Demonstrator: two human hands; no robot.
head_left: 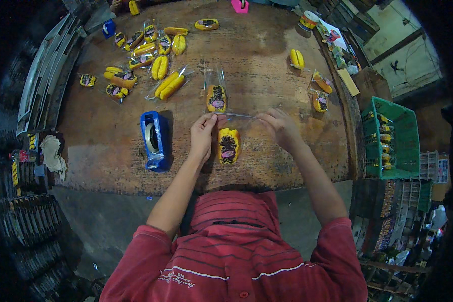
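I find left hand (202, 133) and right hand (281, 130) pinching a clear strip (236, 115), presumably for tautness, beyond the topped roll (229, 145); tape dispenser (159, 146) left of it.

Left fingers (208, 121) and right fingers (268, 120) pinch, forearms (177, 196) outstretched.

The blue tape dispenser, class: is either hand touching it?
No: the blue tape dispenser sits on the table, apart from the left hand and right hand.
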